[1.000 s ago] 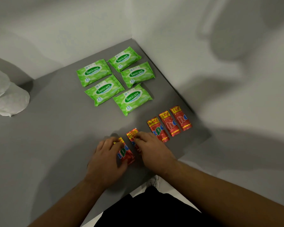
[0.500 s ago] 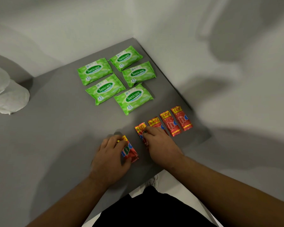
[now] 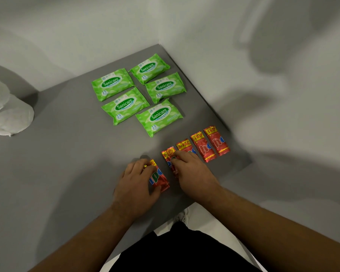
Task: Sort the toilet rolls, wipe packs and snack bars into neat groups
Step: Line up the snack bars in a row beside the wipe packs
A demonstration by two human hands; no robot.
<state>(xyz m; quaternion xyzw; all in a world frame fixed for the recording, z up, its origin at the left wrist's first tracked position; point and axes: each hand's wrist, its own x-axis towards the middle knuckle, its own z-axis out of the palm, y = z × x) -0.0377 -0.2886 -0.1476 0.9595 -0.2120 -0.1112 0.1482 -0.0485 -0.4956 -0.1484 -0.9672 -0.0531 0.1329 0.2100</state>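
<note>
grey tabletop (image 3: 57, 163) tucked into a white-walled corner, and the sorting is well laid out. up at the back, 5 green wipe packs (image 3: 126, 106) lie flat in 2 tight columns, 2 on the left and 3 on the right, labels up, edges just beside one another. far left, white quilted bundles (image 3: 10, 116) sit at the table's edge, cut off by the frame.

nearer the front, a slanting row of red snack bars. 3 of them lie free, side by side: third bar (image 3: 183, 145), fourth bar (image 3: 203, 147) and fifth bar (image 3: 217, 141), the last close to the table's right edge.

both bare forearms come in from the bottom and converge on the row's left end. the left hand (image 3: 135, 185) is palm down on the leftmost snack bar (image 3: 159, 179), fingers curled over its far end, thumb hooked at its near end, clamped on it. that bar sits a little apart from the rest, nearer the front edge.

the right hand (image 3: 192, 173) is palm down over the second snack bar (image 3: 169, 154), bent fingertips on its wrapper and partly over the third bar; pinching or only pressing, i cannot tell, the hand hides it.
</note>
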